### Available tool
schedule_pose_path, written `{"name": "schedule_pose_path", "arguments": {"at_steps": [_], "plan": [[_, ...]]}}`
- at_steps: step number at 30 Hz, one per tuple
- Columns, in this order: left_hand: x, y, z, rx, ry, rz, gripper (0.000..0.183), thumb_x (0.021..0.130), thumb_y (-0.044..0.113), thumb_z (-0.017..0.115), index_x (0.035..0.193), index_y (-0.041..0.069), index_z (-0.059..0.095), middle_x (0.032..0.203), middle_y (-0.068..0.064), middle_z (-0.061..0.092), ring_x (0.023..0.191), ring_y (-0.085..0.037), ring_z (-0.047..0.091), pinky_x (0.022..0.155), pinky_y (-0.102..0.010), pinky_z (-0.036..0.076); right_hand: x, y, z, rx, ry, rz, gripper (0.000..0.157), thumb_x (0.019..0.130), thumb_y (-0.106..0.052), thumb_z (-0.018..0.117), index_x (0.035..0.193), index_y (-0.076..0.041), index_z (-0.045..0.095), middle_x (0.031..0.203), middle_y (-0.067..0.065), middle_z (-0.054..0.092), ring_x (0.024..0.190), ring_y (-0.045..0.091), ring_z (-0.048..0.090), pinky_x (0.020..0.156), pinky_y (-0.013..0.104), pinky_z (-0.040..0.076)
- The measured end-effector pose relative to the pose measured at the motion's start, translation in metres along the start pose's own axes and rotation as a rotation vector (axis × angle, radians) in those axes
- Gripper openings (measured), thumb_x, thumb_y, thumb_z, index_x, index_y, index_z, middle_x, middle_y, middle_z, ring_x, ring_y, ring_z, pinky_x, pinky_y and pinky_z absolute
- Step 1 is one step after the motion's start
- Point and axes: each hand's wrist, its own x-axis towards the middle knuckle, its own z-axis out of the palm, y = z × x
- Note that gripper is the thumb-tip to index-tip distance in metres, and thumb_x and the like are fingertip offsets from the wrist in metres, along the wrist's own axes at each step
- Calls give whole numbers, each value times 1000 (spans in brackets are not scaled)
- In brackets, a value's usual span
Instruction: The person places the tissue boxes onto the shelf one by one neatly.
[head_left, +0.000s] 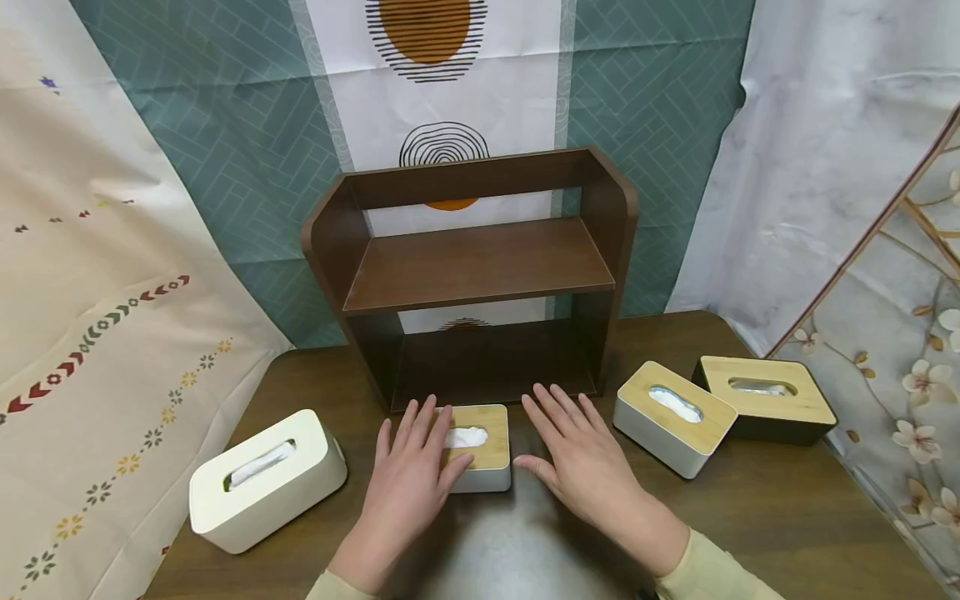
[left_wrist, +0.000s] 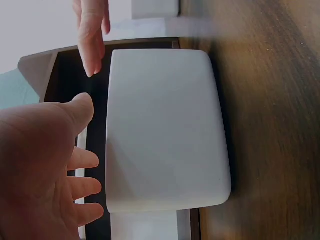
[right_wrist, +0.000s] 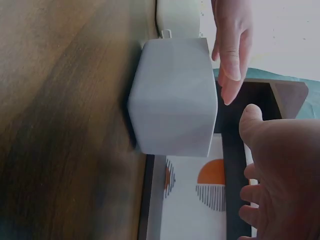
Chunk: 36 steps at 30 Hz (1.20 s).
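Observation:
A tissue box [head_left: 497,442] with a light wooden lid and pale grey sides sits on the table in front of the brown shelf. White tissue shows in its oval slot. My left hand [head_left: 408,483] extends over the left part of this box with straight fingers, hiding some of the lid. Whether it touches the lid I cannot tell. To the right of the box, my right hand [head_left: 585,462] is held apart from it, fingers extended and thumb pointing toward it. In the left wrist view, a plain side of the box [left_wrist: 165,130] fills the middle.
The two-tier brown shelf [head_left: 480,262] stands at the back against a patterned curtain. A white tissue box [head_left: 270,483] lies at the left. At the right, another grey wood-lidded box [head_left: 660,433] touches or overlaps a black wood-lidded box [head_left: 787,425]. All stand on the dark wooden table [head_left: 750,517].

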Motion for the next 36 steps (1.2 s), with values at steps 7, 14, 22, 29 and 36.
{"name": "schedule_pose_path", "arguments": {"at_steps": [7, 14, 22, 29, 36], "plan": [[-3, -2, 0, -8, 10, -8, 73, 106, 53, 71, 161, 9, 56, 171, -20, 43, 161, -45, 35, 125, -74, 23, 0, -3, 1, 17, -22, 16, 82, 106, -60, 67, 168, -10, 47, 175, 14, 40, 161, 37, 38, 129, 61, 30], [-4, -4, 1, -3, 14, -5, 74, 105, 53, 72, 161, 8, 56, 171, -21, 44, 160, -46, 36, 124, -75, 25, 1, -8, 1, 33, -54, 30, 82, 106, -60, 66, 169, -10, 46, 175, 14, 40, 162, 36, 35, 130, 60, 28], [-7, -3, 0, -8, 4, -16, 74, 105, 52, 73, 160, 6, 57, 170, -22, 45, 159, -47, 37, 123, -75, 27, 0, -13, 4, 57, -69, 19, 82, 107, -60, 65, 169, -10, 45, 176, 14, 39, 162, 36, 36, 129, 60, 28], [-12, -7, 3, -23, -10, -38, 76, 104, 52, 74, 161, 6, 55, 171, -22, 43, 160, -47, 36, 123, -76, 27, -2, -19, 9, 70, -92, 8, 84, 107, -62, 63, 170, -10, 43, 175, 13, 40, 163, 36, 34, 129, 60, 28], [-19, -13, 6, -31, -5, -57, 76, 104, 52, 75, 162, 6, 55, 171, -23, 43, 160, -47, 36, 122, -75, 29, -5, -24, 15, 86, -93, -11, 84, 105, -62, 66, 168, -10, 47, 175, 13, 41, 162, 35, 37, 129, 59, 29]]}}
